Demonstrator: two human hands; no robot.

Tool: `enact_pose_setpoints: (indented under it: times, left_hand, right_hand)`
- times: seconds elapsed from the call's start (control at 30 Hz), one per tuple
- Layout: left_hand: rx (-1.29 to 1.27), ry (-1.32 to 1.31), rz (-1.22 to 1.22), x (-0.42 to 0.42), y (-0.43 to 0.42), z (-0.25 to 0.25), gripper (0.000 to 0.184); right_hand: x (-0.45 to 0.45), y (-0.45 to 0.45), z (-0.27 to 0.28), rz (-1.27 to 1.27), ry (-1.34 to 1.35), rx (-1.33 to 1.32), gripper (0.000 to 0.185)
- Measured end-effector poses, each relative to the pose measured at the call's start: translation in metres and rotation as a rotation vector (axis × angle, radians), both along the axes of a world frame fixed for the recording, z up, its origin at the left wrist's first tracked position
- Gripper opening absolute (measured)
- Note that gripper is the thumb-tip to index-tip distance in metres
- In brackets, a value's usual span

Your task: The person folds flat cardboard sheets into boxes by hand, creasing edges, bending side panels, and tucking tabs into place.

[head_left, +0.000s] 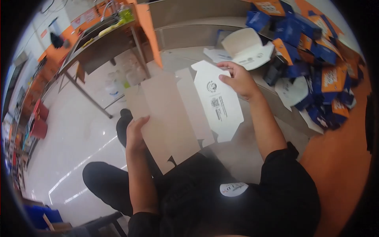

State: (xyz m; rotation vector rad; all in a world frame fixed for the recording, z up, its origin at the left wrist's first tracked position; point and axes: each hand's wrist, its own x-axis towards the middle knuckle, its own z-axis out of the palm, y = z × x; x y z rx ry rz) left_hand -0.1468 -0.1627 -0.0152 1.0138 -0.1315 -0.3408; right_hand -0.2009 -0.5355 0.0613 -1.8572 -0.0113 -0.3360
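Observation:
An unfolded cardboard blank (pixel 169 118) lies across both hands above my lap, its plain brown side facing me. Its right part is a white panel (pixel 219 102) with a round logo and black print. My left hand (pixel 136 132) grips the blank's left edge, thumb on top and the other fingers hidden beneath. At the top right, my right hand (pixel 239 79) pinches the white panel's edge between thumb and fingers.
Blue and orange folded boxes (pixel 292 31) are heaped at the right. More white cardboard pieces (pixel 252 55) lie beside the heap. A metal sink table (pixel 98 51) stands at upper left, plastic bottles (pixel 132 77) beside it. Red buckets (pixel 39 124) are at far left.

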Motion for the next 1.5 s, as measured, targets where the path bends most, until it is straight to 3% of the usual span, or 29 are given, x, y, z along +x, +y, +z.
enact_pose_setpoints:
  times: [0.07,0.2,0.23,0.33,0.43,0.57,0.63,0.73,0.8,0.83,0.87,0.93,0.97,1.0,1.13,1.3,1.37,1.47,1.5]
  left_hand:
    - [0.020,-0.045,0.143,0.016,0.018,-0.001,0.034]
    - [-0.111,-0.112,0.293,0.061,0.076,0.025,0.038]
    - [-0.162,-0.147,0.347,0.072,0.094,0.040,0.040]
    - [-0.324,-0.301,0.516,0.084,0.127,0.084,0.042]
    - [-0.363,-0.342,0.661,0.096,0.163,0.095,0.042]
    - [-0.404,-0.312,0.855,0.095,0.190,0.094,0.039]
    - [0.491,-0.492,1.074,0.111,0.246,0.048,0.037]
    - [0.482,-0.486,0.967,0.105,0.303,0.026,0.041]
    - [-0.444,-0.427,0.575,0.082,0.320,0.068,0.047]
    - [-0.384,-0.274,0.791,0.072,0.300,0.111,0.053]
    - [-0.390,-0.171,0.797,0.072,0.312,0.123,0.056]
    - [-0.097,-0.094,0.830,0.081,0.390,0.079,0.052]
    - [-0.082,-0.058,0.650,0.074,0.400,0.084,0.034]
    - [0.124,0.125,0.648,0.079,0.402,0.093,0.035]
    - [0.497,0.278,0.495,0.095,0.395,0.090,0.040]
    - [1.114,0.212,0.620,0.124,0.378,0.037,0.039]
    - [1.320,0.247,0.606,0.135,0.366,0.035,0.036]
    - [1.590,0.068,0.707,0.148,0.361,0.000,0.034]
    - [1.555,0.044,0.740,0.148,0.358,-0.007,0.032]
  right_hand:
    - [0.040,0.014,-0.002,-0.077,-0.041,-0.077,0.045]
    - [0.098,0.078,0.028,-0.247,-0.229,-0.367,0.066]
    - [0.108,0.099,0.035,-0.259,-0.269,-0.344,0.079]
    - [0.167,0.171,0.023,-0.052,-0.343,0.137,0.087]
    - [0.187,0.251,0.044,0.649,0.116,0.563,0.080]
    - [0.226,0.366,0.022,0.775,0.053,0.693,0.054]
    - [0.250,0.409,0.006,0.748,0.075,0.788,0.045]
    - [0.280,0.448,-0.020,0.851,0.205,0.866,0.039]
    - [0.292,0.464,-0.036,0.820,0.179,0.809,0.042]
    - [0.297,0.467,-0.045,0.810,0.161,0.773,0.042]
    - [0.301,0.471,-0.054,0.809,0.145,0.742,0.042]
    - [0.312,0.475,-0.072,0.828,0.118,0.624,0.042]
    - [0.315,0.474,-0.078,0.829,0.135,0.599,0.042]
    - [0.316,0.472,-0.080,0.814,0.150,0.570,0.043]
    - [0.312,0.462,-0.083,0.838,0.230,0.536,0.045]
    - [0.312,0.462,-0.085,0.804,0.228,0.397,0.045]
    - [0.311,0.468,-0.106,0.787,0.060,0.351,0.043]
    - [0.306,0.473,-0.110,0.793,0.005,0.381,0.039]
    - [0.302,0.474,-0.110,0.800,0.023,0.407,0.038]
